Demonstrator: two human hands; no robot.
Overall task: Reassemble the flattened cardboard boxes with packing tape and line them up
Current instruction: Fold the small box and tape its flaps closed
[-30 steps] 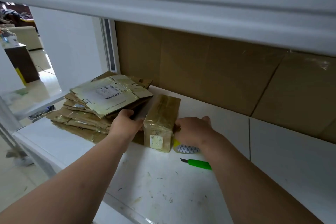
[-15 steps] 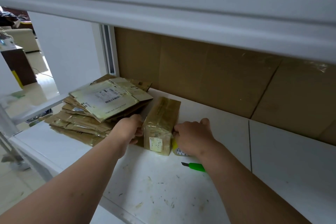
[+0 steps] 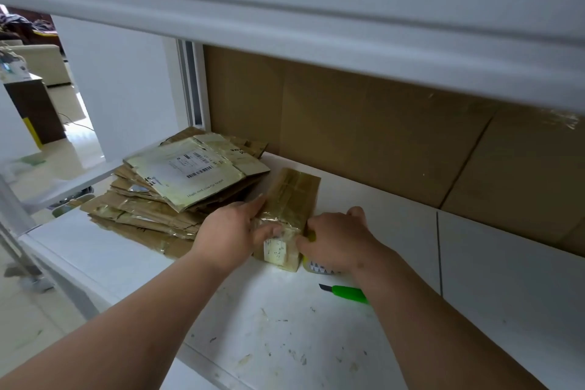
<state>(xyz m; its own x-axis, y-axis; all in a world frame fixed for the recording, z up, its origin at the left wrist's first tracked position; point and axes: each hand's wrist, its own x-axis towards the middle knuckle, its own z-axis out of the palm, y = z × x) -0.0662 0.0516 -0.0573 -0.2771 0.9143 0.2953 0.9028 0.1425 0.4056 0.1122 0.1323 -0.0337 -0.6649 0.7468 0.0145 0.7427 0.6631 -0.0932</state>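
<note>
At centre frame the left hand (image 3: 232,231) lies against the left side of the assembled cardboard box (image 3: 289,215), fingers straight along its top edge and thumb across the taped near end. The right hand (image 3: 337,239) presses the box's right side, thumb on the near end; its other fingers are hidden, so their pose cannot be told. Under this hand sits a tape roll (image 3: 319,267), touching the box. Just below right lies a green utility knife (image 3: 346,291) on the white shelf (image 3: 278,336). Left of the box, the stack of flattened boxes (image 3: 177,187) rests.
</note>
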